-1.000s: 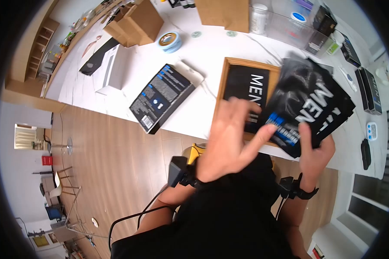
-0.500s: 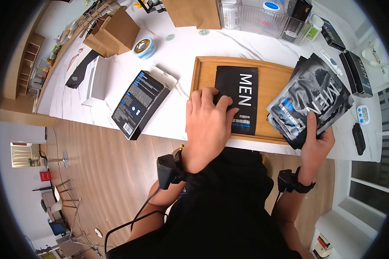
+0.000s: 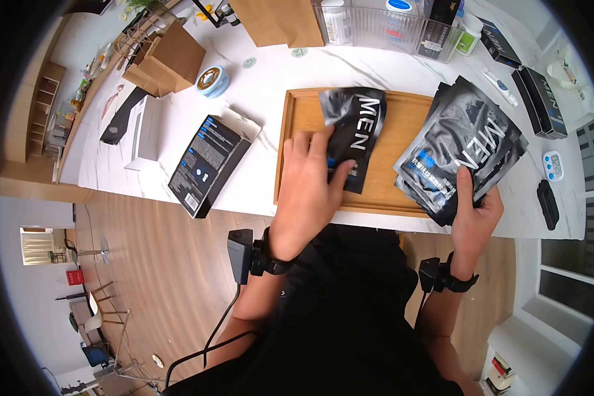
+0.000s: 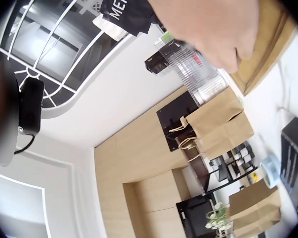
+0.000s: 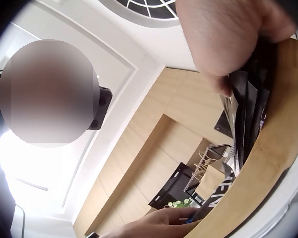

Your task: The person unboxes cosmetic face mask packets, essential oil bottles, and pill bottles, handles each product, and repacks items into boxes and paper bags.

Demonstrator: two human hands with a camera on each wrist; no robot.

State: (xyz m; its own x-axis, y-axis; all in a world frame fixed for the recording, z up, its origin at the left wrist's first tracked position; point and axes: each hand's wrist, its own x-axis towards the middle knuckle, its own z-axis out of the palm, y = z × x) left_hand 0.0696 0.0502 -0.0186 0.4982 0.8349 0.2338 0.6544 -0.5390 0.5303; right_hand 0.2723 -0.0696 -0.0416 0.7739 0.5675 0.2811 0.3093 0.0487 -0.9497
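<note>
My left hand (image 3: 310, 181) pinches a black foil sachet (image 3: 362, 125) marked MEN by its left side, over the wooden tray (image 3: 393, 178). The sachet tilts, and its upper left corner curls. In the right wrist view, the left hand (image 5: 161, 223) shows low down beside the white lettering. My right hand (image 3: 476, 214) grips a fanned stack of similar sachets (image 3: 452, 148) at the tray's right end, thumb on the top one. The stack's edges (image 5: 246, 111) show below that hand in the right wrist view.
Left of the tray lies an opened black box (image 3: 208, 165). Behind it are a light blue tub (image 3: 212, 82), a white box (image 3: 142, 132) and paper bags (image 3: 168, 59). A clear organizer (image 3: 383, 33) stands at the back. Another black box (image 3: 540, 102) and a timer (image 3: 553, 165) are at the right.
The left hand, earlier blurred over the tray, came down on the flat sachet and now has it tilted and curled. The right hand keeps its stack, lowered to the tray's right end.
</note>
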